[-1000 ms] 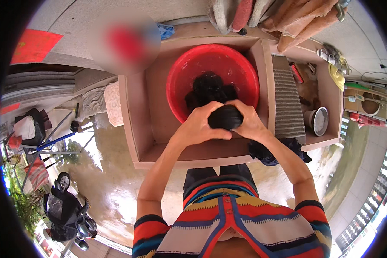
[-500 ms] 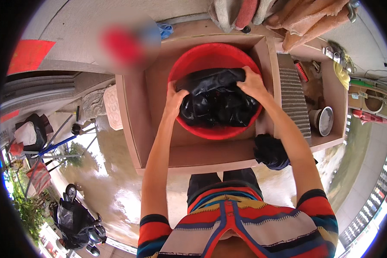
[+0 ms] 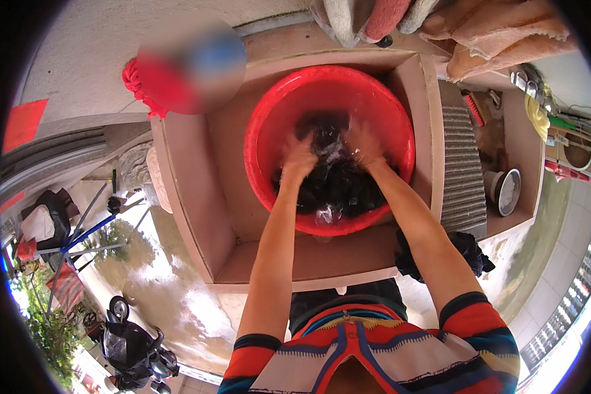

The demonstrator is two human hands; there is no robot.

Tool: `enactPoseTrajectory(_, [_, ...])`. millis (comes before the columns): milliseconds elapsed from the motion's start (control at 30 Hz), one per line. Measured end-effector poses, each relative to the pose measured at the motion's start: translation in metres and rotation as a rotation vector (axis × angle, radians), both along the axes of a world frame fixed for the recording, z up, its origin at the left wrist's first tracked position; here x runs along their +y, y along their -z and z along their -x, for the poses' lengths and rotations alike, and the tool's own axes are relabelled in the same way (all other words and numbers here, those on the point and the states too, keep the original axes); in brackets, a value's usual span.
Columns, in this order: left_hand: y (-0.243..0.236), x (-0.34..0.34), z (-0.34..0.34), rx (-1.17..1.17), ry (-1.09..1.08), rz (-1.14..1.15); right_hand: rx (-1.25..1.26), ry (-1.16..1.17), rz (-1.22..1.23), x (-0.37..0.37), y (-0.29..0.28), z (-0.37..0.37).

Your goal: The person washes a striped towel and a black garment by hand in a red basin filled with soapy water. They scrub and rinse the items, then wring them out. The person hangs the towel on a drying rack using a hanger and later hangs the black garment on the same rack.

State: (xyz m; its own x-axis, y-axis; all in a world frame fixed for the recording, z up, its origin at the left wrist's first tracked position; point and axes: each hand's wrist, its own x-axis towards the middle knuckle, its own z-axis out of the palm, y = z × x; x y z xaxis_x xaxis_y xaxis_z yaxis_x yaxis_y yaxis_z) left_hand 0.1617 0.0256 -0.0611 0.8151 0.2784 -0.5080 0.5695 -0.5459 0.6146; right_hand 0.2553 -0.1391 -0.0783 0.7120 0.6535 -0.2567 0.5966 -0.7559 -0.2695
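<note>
A round red basin sits inside a pinkish sink, with water and wet black cloth in it. My left hand is down in the basin at the left part of the cloth. Across from it, my right hand is in the basin at the cloth's right part. Splashing water shows between the two hands. Both sets of fingers are smeared by motion and partly under water, so their grip on the cloth cannot be made out.
To the right are a ridged washboard slab, a red brush and a metal pot. Dark cloth hangs over the sink's front edge. Red cloth lies at the back left. Brown cloths hang at the back right.
Both hands have come closer together and gone down into the basin. The black cloth they held raised and stretched between them is now down in splashing water.
</note>
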Motion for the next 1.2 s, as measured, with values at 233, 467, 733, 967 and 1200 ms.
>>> enactPoseTrajectory(233, [-0.044,-0.017,-0.05,-0.221,-1.006,1.496,0.576,0.226,-0.813,0.029,-0.091,-0.001])
enactPoseTrajectory(467, [-0.036,-0.03,-0.02,-0.473,-1.033,1.346,0.24,0.042,-0.514,0.055,-0.152,0.055])
enactPoseTrajectory(733, [-0.072,0.028,0.011,-0.454,-0.493,0.223,0.039,-0.111,0.039,0.009,-0.091,-0.049])
enactPoseTrajectory(967, [-0.063,-0.032,0.046,0.136,0.137,-0.471,-0.394,-0.292,0.041,0.016,-0.01,-0.026])
enactPoseTrajectory(1200, [0.016,-0.049,0.041,0.148,0.143,-0.567,-0.245,-0.336,0.24,0.033,0.009,-0.039])
